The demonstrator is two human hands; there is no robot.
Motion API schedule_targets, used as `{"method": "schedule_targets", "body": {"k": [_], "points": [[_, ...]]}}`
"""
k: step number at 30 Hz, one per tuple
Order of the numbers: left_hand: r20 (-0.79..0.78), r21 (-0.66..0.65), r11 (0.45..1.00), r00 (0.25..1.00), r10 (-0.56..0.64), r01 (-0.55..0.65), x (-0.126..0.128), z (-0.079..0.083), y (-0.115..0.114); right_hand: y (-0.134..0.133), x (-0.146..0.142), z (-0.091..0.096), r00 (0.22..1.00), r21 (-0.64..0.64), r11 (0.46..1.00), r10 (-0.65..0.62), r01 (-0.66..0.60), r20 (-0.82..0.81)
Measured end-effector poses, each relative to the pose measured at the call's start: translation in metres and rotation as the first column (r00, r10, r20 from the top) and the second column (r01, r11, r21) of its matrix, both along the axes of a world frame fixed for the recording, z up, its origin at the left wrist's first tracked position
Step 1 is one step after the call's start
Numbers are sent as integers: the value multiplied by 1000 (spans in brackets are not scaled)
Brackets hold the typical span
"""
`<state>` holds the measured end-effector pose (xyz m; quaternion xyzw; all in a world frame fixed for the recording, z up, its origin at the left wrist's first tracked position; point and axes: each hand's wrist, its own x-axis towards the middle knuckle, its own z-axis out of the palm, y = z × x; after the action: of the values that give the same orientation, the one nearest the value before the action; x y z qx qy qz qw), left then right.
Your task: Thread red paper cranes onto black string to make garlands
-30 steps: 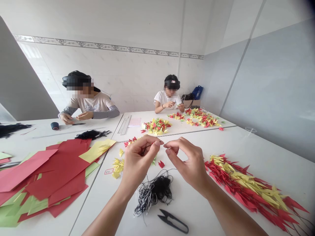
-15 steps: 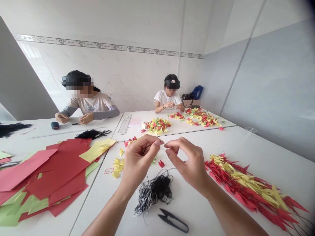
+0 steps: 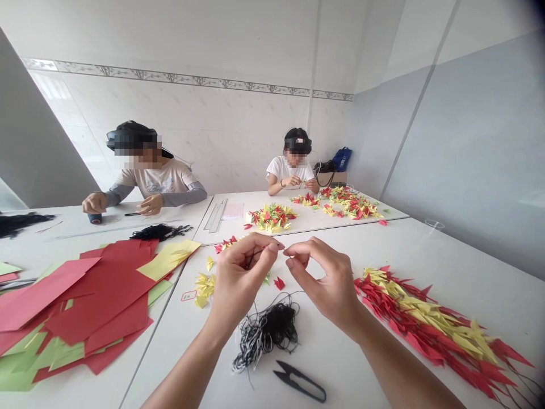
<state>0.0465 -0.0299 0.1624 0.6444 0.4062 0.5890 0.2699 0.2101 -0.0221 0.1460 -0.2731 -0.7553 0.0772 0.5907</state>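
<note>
My left hand [image 3: 240, 278] and my right hand [image 3: 326, 278] are raised over the white table [image 3: 447, 250], fingertips almost touching. Both pinch a thin black thread [image 3: 255, 253] between thumb and forefinger. Below them lies a tangle of black and grey thread pieces [image 3: 266, 332]. Black thread snips [image 3: 300, 382] rest near the table's front edge. A long strand of red and yellow folded paper pieces [image 3: 430, 321] lies to my right. Small loose yellow and red folded pieces [image 3: 205, 286] sit just left of my left hand.
Red, yellow and green paper sheets [image 3: 85, 301] cover the left table. Two other people sit at the far tables: one with a hand on a dark thread spool [image 3: 94, 217], one by piles of folded pieces [image 3: 270, 218]. Metal rulers [image 3: 216, 216] lie between them.
My hands stay almost still, pinching the thread. The person at the far left has moved a hand leftward onto the thread spool.
</note>
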Motion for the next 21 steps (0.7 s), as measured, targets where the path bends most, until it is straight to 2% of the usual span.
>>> {"method": "schedule_targets", "body": {"k": [21], "points": [[-4, 38, 999, 1000, -27, 27, 0, 0, 2, -1, -1, 0, 1000, -4, 1000, 19, -19, -2]]}}
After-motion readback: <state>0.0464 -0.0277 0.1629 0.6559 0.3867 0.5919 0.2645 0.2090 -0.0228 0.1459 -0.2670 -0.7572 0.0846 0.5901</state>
